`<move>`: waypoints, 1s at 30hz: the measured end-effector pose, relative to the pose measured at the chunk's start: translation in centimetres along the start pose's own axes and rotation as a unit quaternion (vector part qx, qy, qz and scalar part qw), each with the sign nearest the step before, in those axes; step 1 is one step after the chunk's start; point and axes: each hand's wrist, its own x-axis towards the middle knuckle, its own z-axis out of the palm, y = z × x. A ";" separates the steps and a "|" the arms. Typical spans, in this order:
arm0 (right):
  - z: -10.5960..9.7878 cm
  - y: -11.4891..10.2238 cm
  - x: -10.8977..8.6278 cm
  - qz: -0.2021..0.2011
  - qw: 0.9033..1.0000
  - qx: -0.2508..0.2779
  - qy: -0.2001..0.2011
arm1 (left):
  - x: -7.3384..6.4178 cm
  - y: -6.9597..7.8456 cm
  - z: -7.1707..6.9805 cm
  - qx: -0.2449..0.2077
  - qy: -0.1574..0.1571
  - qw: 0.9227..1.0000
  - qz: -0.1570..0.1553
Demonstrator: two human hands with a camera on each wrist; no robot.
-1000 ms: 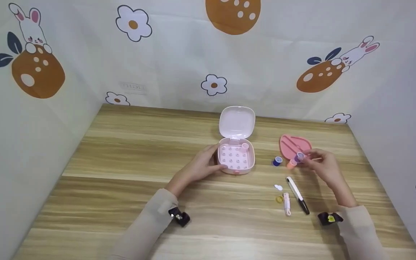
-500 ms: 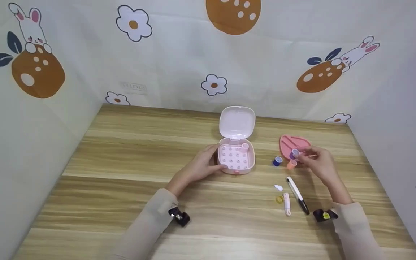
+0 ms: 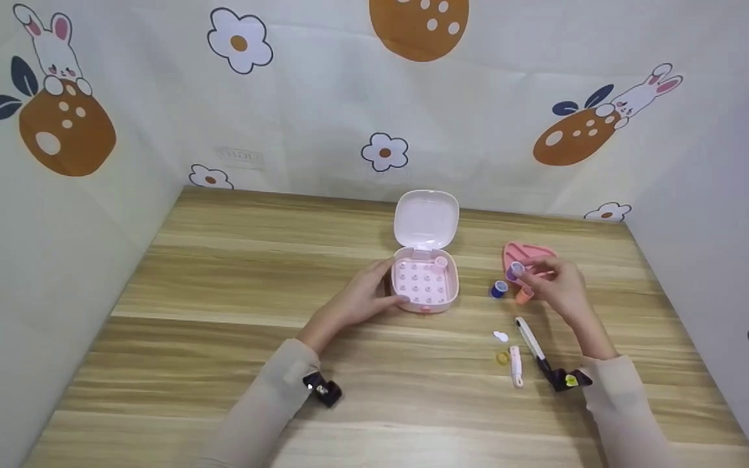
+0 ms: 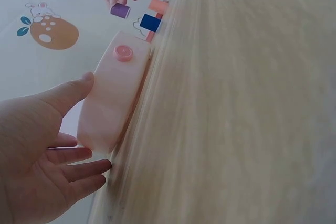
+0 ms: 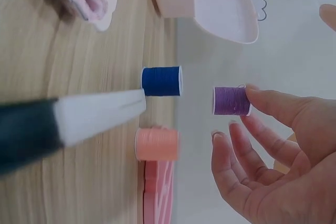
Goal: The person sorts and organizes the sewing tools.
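Observation:
In the head view, my left hand point(image 3: 365, 292) rests against the left side of a small pale pink box point(image 4: 113, 93), its thumb at the front corner and its fingers extended. The box's lid point(image 3: 426, 218) stands raised, and a pale pink spool point(image 3: 441, 262) sits in the back right corner inside. My right hand point(image 3: 563, 289) pinches a purple thread spool point(image 5: 231, 101) by one end between thumb and fingertip, held up off the table. Below it stand a blue thread spool point(image 3: 499, 289) and an orange thread spool point(image 3: 525, 295).
A pink compartmented tray point(image 3: 511, 250) lies behind the spools, partly covered by my right hand. Nearer me are a white cloud-shaped piece point(image 3: 500, 337), a yellow ring point(image 3: 503, 358), a folded pink bundle point(image 3: 516, 366) and a white-and-black pen-like tool point(image 3: 529, 338). Patterned cloth walls surround the table.
My right hand has carried the purple thread spool leftward and slightly away from me, across the pink tray toward the box. The left hand and the box have stayed put.

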 end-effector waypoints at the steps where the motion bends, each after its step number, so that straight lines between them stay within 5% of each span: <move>1: 0.1 -0.1 0.0 0.000 1.000 0.004 -0.001 | 0.0 0.0 0.0 0.000 -0.001 1.000 -0.001; 21: 2.7 -1.7 1.0 -0.054 0.998 0.017 0.011 | 0.1 -0.1 0.0 -0.011 -0.001 1.000 -0.005; 30: 3.7 -2.5 1.1 -0.035 0.999 0.013 -0.011 | 0.1 -0.1 0.1 -0.004 -0.002 1.000 -0.009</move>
